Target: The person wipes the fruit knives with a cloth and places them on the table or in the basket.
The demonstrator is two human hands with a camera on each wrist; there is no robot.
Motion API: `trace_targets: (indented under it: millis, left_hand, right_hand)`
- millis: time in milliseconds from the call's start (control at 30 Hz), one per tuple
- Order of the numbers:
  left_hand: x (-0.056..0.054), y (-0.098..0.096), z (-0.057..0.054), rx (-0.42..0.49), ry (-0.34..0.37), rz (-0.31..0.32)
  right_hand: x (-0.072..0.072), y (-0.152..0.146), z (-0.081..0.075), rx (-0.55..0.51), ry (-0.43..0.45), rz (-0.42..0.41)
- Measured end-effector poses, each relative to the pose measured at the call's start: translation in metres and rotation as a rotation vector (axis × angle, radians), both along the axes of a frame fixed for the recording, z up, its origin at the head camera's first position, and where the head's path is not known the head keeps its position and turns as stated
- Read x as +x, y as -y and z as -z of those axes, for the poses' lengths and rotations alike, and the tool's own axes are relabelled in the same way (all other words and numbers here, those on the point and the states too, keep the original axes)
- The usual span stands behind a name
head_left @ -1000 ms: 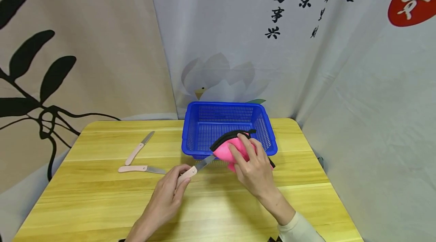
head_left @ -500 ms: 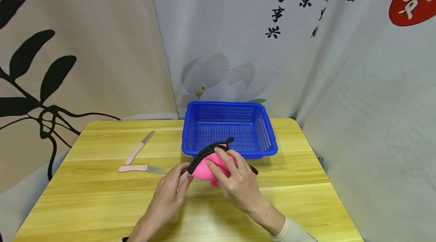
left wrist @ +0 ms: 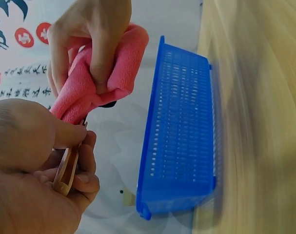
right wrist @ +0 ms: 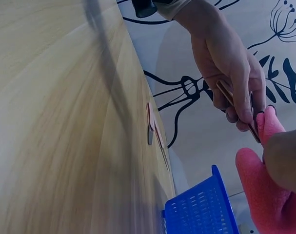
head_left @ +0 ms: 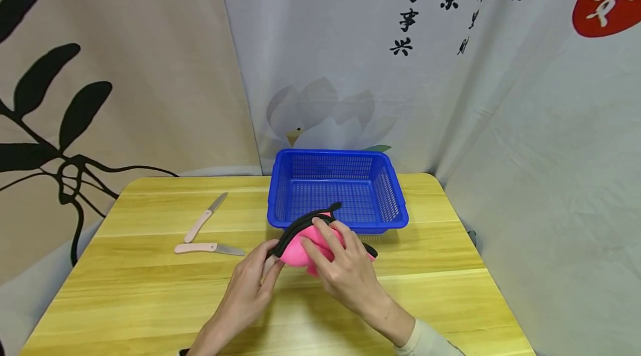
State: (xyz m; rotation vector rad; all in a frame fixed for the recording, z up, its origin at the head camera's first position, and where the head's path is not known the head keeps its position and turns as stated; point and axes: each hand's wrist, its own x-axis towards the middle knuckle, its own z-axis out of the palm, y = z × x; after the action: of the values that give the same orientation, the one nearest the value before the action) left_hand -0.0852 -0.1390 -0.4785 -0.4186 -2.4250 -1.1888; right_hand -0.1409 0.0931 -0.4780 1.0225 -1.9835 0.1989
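Over the table, my left hand (head_left: 247, 283) grips the pale handle of a small folding knife (left wrist: 68, 168) between thumb and fingers. A pink cloth (head_left: 296, 253) with black edging is in my right hand (head_left: 350, 275), pinched and bunched by the fingers. The cloth is folded over the knife's blade, which it hides in the head view. Its black-edged end reaches my left fingertips. In the right wrist view the pink cloth (right wrist: 265, 190) hangs in folds, and a thin part of the knife (right wrist: 225, 91) shows by the left fingers.
A blue perforated basket (head_left: 338, 231) stands at the back of the wooden table (head_left: 150, 300), just beyond my hands. Two more open knives lie to the left: one knife (head_left: 198, 226) angled, the other knife (head_left: 196, 248) pointing right. A printed curtain (head_left: 325, 22) hangs behind.
My right hand has brought the cloth left and down onto the knife, covering the blade that was bare earlier. The left hand has barely moved. In the last half second there is only a slight shift.
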Motion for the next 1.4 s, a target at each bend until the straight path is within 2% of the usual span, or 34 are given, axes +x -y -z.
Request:
trace_targets:
  millis: [167, 200, 300, 400, 433, 467, 633, 767, 967, 1200, 1300, 1400]
  left_hand:
    - [-0.004, 0.005, 0.012, 0.019, -0.084, 0.039]
    - [-0.007, 0.007, 0.023, 0.034, -0.118, 0.054]
    - [-0.009, 0.009, 0.028, 0.038, -0.143, 0.063]
    - [-0.007, 0.008, 0.023, 0.034, -0.122, 0.064]
    - [-0.003, 0.006, 0.013, 0.018, -0.097, 0.053]
    - [-0.002, 0.005, 0.010, 0.011, -0.086, 0.050]
    - [0.002, 0.004, 0.001, -0.015, -0.042, 0.037]
    - [0.001, 0.005, 0.002, -0.017, -0.018, 0.038]
    - [0.000, 0.008, 0.006, -0.001, -0.017, 0.046]
    - [0.000, 0.011, 0.006, 0.019, 0.000, 0.028]
    - [-0.001, 0.011, 0.006, 0.017, 0.003, 0.015]
    - [-0.001, 0.010, 0.007, 0.014, -0.004, 0.011]
  right_hand:
    - [-0.004, -0.004, -0.001, -0.014, 0.008, 0.017]
    - [-0.005, -0.005, -0.001, -0.014, 0.011, 0.022]
    - [-0.007, -0.009, -0.001, -0.012, 0.024, 0.038]
    - [-0.009, -0.012, -0.001, -0.013, 0.034, 0.046]
    - [-0.010, -0.013, -0.001, -0.016, 0.037, 0.049]
    - [-0.011, -0.014, -0.001, -0.019, 0.040, 0.050]
    - [-0.016, -0.018, -0.001, -0.042, 0.042, 0.054]
    - [-0.018, -0.020, 0.000, -0.053, 0.045, 0.060]
    - [-0.023, -0.024, 0.000, -0.086, 0.044, 0.075]
    - [-0.025, -0.026, -0.002, -0.184, 0.054, 0.143]
    - [-0.023, -0.024, -0.004, -0.212, 0.041, 0.111]
    - [-0.020, -0.017, -0.006, -0.212, 0.011, 0.043]
